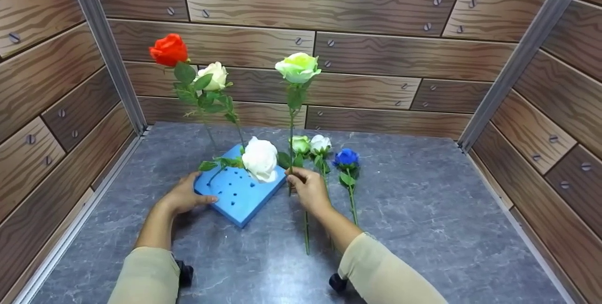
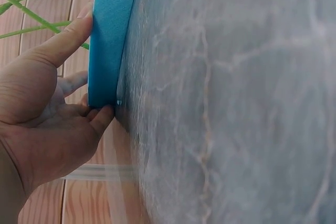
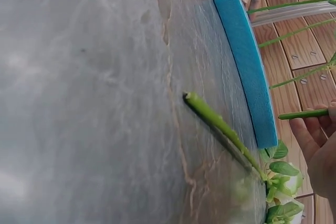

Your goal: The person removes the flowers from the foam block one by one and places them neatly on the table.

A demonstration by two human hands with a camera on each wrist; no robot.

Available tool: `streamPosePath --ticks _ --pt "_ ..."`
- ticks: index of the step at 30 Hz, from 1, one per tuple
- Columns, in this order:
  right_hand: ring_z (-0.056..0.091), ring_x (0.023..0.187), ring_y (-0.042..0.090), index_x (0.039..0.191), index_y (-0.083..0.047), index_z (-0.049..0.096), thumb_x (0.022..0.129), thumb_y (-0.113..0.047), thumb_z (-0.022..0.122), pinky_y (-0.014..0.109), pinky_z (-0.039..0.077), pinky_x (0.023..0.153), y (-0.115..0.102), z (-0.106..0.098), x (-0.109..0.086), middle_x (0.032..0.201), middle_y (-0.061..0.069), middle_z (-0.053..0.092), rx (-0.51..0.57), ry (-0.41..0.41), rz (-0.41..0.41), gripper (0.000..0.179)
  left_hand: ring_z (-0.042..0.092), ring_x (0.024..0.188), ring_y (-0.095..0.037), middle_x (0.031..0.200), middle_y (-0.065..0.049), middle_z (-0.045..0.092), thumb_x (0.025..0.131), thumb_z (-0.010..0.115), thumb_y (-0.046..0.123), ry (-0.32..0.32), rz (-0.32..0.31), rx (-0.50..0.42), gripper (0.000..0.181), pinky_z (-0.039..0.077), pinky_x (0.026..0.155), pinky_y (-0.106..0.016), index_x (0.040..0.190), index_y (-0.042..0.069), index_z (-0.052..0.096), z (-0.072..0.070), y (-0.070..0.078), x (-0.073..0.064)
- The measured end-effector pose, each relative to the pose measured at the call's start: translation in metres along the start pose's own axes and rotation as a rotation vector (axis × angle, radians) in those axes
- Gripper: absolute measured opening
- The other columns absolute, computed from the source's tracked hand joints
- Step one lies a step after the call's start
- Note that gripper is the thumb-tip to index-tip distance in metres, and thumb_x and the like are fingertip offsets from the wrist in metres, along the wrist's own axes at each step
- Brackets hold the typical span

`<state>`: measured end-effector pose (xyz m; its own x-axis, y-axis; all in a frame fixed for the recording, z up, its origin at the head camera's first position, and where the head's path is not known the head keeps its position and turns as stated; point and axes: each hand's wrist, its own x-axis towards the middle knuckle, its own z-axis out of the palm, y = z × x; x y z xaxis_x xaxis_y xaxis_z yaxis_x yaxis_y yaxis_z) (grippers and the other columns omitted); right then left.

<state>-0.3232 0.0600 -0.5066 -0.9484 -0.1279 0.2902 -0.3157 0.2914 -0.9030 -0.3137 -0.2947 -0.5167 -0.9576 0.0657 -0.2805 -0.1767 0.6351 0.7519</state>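
Right hand (image 1: 308, 191) has the upright green rose (image 1: 295, 97) pinched low on its stem (image 1: 291, 127). Probably super light, stiffish stem, easily squashed petals (image 1: 297, 68), so yeah, grab the stem. Left hand (image 1: 183, 195)'s clamped on the block (image 1: 243, 189), left of the right hand. Bench (image 1: 423, 224)'s grey, marbled, kinda shiny; plank-look walls (image 1: 367, 5) beyond both hands.

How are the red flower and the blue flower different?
The red flower is bright red, but the blue flower is deep blue. The red flower stands up in the block, while the blue flower lies on the table. Both have green leaves.
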Motion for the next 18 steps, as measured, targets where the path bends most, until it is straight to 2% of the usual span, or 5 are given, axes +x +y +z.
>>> streamPosePath --ticks 5,13,18 --pt "0.078 0.088 0.023 0.117 0.005 0.079 0.105 -0.004 0.068 0.038 0.069 0.079 0.002 -0.006 -0.004 0.105 0.032 0.078 0.038 -0.004 0.058 0.019 0.002 0.164 -0.060 0.177 -0.038 0.001 0.093 0.088 0.041 -0.005 -0.003 -0.001 0.120 0.012 0.134 -0.072 0.173 0.000 0.009 -0.001 -0.001 0.001" --pt "0.076 0.086 0.020 0.119 0.004 0.079 0.106 -0.006 0.067 0.041 0.069 0.078 0.009 -0.018 -0.010 0.103 0.028 0.079 0.004 -0.005 0.059 0.020 0.002 0.164 -0.060 0.177 -0.038 0.000 0.093 0.087 0.043 -0.007 0.009 0.016 0.120 0.012 0.134 -0.072 0.173 0.000 0.008 -0.003 0.000 0.000" --pt "0.073 0.081 0.013 0.118 0.005 0.079 0.105 -0.004 0.069 0.035 0.068 0.075 0.013 -0.022 -0.014 0.103 0.030 0.078 0.044 -0.001 0.099 0.019 0.003 0.164 -0.060 0.176 -0.039 0.002 0.094 0.087 0.041 -0.006 0.018 0.021 0.119 0.014 0.134 -0.072 0.173 -0.001 0.009 -0.002 0.000 -0.001"
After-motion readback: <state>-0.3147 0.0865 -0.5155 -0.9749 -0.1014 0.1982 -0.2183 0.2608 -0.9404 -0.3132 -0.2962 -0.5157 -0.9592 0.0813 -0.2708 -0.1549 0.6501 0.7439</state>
